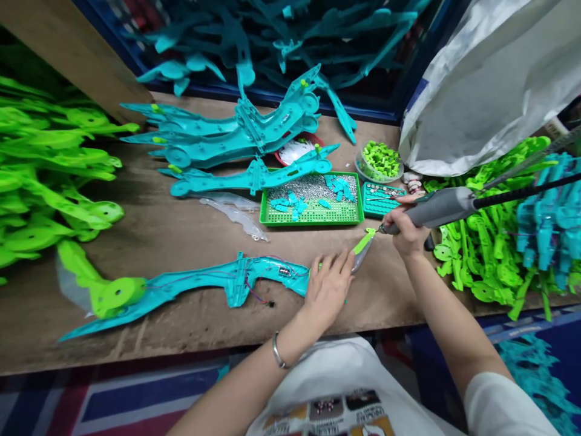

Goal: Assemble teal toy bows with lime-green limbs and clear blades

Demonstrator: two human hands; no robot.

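A turquoise plastic toy bow (195, 280) lies lengthwise on the bench, with thin wires and small metal parts in its middle. Flat over its right end rests my left hand (330, 284), fingers stretched out and pressing it down. Beyond those fingers a green limb piece (363, 241) sticks out, with a clear plastic piece (362, 257) beside it. My right hand (407, 233) is wrapped round a grey electric screwdriver (440, 209), its bit at the tip of the green limb piece. At the bow's left end is another green limb (115, 295).
Behind the bow stands a green tray (313, 223) of screws and turquoise bits. More turquoise bow halves (213, 178) lie behind. Green limbs are piled left (54, 175) and right (485, 260). A tub of green pieces (380, 160) and a small turquoise case (379, 209) stand near the screwdriver.
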